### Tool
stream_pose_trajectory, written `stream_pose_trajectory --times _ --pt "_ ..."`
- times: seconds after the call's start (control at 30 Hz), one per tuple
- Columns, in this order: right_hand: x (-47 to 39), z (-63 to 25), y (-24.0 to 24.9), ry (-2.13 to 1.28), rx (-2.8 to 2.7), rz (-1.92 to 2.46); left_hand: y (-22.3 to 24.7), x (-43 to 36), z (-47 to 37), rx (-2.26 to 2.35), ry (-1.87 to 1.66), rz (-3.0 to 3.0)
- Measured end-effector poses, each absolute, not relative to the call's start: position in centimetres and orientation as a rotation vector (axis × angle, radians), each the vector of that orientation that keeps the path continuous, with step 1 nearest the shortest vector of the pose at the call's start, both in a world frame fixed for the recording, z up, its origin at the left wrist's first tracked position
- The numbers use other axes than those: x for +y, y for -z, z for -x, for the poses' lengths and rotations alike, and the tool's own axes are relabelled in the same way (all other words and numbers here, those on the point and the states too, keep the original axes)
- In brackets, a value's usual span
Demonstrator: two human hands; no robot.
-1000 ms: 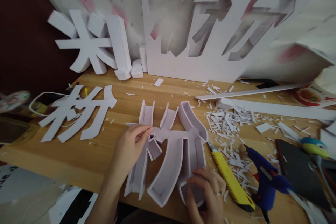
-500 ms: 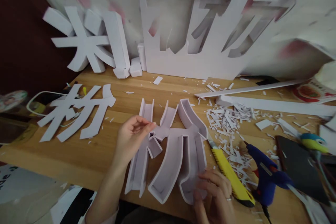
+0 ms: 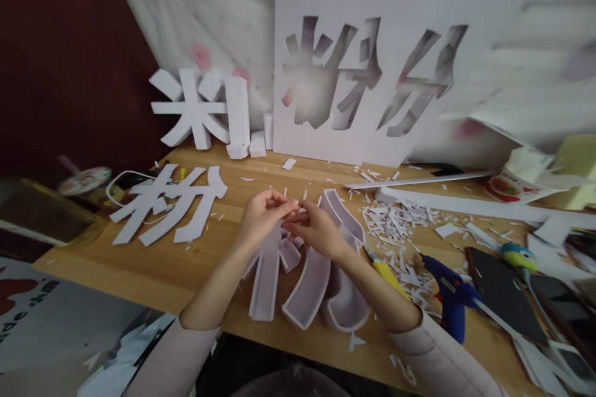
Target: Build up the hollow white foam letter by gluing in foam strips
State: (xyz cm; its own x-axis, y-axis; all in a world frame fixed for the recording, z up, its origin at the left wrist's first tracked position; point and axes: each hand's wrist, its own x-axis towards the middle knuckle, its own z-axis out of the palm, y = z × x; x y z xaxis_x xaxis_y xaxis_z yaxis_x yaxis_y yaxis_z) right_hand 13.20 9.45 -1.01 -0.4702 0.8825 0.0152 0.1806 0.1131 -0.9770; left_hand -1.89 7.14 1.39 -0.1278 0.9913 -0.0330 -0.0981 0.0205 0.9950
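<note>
My left hand [image 3: 265, 217] and my right hand [image 3: 321, 232] meet fingertip to fingertip above a white foam-board letter form [image 3: 307, 288]. Both are pinched closed; whatever sits between the fingertips is too small to make out. The form lies on the wooden table with thin walls standing along its strokes, like open troughs. My hands and right forearm cover its upper middle and part of its right side. Just right of it, partly behind my right forearm, lies a yellow utility knife [image 3: 390, 278].
A blue glue gun [image 3: 449, 291] lies right of the knife, near a pile of white scraps [image 3: 400, 220]. A flat white cut-out character [image 3: 198, 211] is at left. Finished block letters [image 3: 193, 108] and a board with cut-out openings [image 3: 344, 142] stand behind. A dark tablet [image 3: 503, 298] lies far right.
My right hand has left the lower right part of the form and come up to my left hand's fingertips. The camera view has shifted, showing more of the board behind.
</note>
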Motion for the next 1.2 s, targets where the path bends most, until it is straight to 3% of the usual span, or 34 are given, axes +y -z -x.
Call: stream_pose_trajectory --times 0.27,0.43,0.63,1.2 --pt "11.7 -15.9 -0.4 -1.495 -1.647 1.1 -0.1 7.2 3.1 1.224 -1.235 -1.102" --pt "12.0 -16.4 -2.8 -1.425 -1.6 1.053 -0.2 6.5 2.9 1.118 -1.107 -1.11" --pt "9.8 -16.3 -4.8 -1.264 -1.644 0.907 -2.0 5.0 2.2 0.957 -1.205 -0.991" --pt "7.8 -15.0 -3.8 -0.977 -1.376 0.874 -4.1 2.8 -0.3 0.68 -1.303 -0.835"
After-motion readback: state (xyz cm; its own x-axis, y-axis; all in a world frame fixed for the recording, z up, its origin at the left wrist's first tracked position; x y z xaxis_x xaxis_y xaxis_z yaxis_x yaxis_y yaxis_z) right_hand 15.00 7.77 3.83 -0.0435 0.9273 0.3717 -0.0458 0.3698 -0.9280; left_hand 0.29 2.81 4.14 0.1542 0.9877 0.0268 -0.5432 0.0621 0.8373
